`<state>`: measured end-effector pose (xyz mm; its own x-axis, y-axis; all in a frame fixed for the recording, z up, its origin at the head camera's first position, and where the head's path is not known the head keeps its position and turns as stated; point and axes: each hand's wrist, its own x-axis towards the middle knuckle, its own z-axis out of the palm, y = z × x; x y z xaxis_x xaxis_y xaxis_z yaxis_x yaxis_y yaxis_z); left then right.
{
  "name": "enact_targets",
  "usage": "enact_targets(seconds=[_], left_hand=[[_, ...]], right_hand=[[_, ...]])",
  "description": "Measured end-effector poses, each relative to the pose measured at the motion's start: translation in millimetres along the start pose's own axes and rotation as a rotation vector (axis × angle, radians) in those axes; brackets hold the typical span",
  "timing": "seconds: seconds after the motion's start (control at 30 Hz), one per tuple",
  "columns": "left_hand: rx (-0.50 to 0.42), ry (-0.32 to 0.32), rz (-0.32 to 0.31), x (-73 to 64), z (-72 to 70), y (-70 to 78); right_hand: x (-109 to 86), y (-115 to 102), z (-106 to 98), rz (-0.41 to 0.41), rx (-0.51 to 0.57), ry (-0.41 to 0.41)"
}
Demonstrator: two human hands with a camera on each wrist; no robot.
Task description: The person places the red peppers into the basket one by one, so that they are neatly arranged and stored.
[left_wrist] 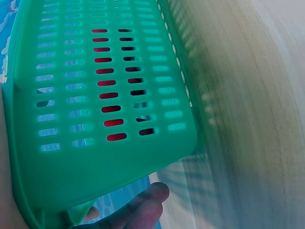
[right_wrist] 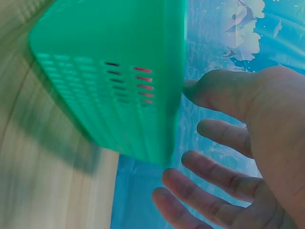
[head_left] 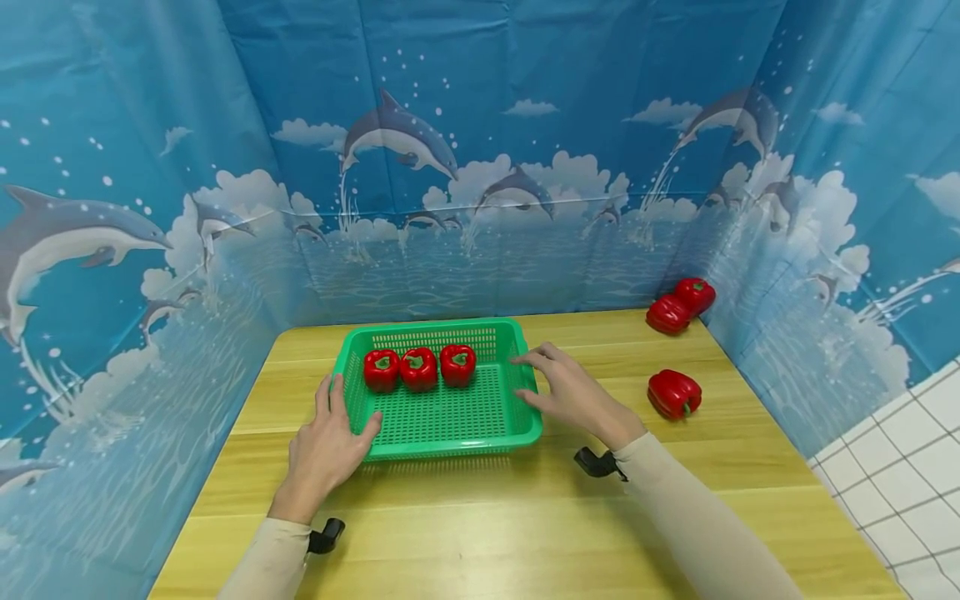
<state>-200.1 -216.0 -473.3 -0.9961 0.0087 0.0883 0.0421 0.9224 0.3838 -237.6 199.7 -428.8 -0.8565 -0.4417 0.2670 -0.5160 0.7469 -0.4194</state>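
Note:
A green plastic basket (head_left: 450,447) with slotted walls sits on the table. Three red bell peppers (head_left: 418,369) stand in a row inside it, toward its back left. My left hand (head_left: 324,450) is at the basket's left side, thumb spread over the near left corner and fingers along the left rim. In the left wrist view, the fingertips (left_wrist: 157,192) show past the basket's end wall. My right hand (head_left: 573,396) reaches to the right rim with its fingers apart. The right wrist view shows the thumb (right_wrist: 214,90) right at the rim and the other fingers extended beside the wall.
On the table's right side lies one red bell pepper (head_left: 675,394). Two more bell peppers (head_left: 669,314) rest together at the back right corner. A blue dolphin-print curtain (head_left: 480,250) borders the wooden table (head_left: 465,533) at the back and sides.

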Motion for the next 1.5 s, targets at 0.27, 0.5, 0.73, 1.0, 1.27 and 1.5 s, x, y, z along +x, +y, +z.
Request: enact_targets(seconds=[0.27, 0.5, 0.73, 1.0, 1.27, 1.5], left_hand=[[-0.004, -0.025, -0.009, -1.1, -0.3, 0.0], [-0.007, 0.002, 0.003, 0.6, -0.1, -0.7], [0.003, -0.012, -0.008, 0.9, -0.6, -0.3], [-0.002, -0.020, -0.011, 0.6, -1.8, 1.0], [-0.011, -0.012, -0.006, -0.4, -2.4, 0.6], [-0.015, -0.015, 0.002, 0.4, -2.9, 1.1]], right_hand=[[-30.6, 24.9, -6.3, 0.104, 0.003, 0.095], [-58.7, 65.0, -19.7, 0.174, -0.007, 0.233], [-85.2, 97.6, -23.9, 0.177, -0.044, 0.372], [-108.3, 127.2, -34.1, 0.233, -0.055, 0.458], [-126.5, 150.0, -40.8, 0.378, 0.007, 0.428], [-135.5, 160.4, -40.2, 0.452, 0.002, 0.352]])
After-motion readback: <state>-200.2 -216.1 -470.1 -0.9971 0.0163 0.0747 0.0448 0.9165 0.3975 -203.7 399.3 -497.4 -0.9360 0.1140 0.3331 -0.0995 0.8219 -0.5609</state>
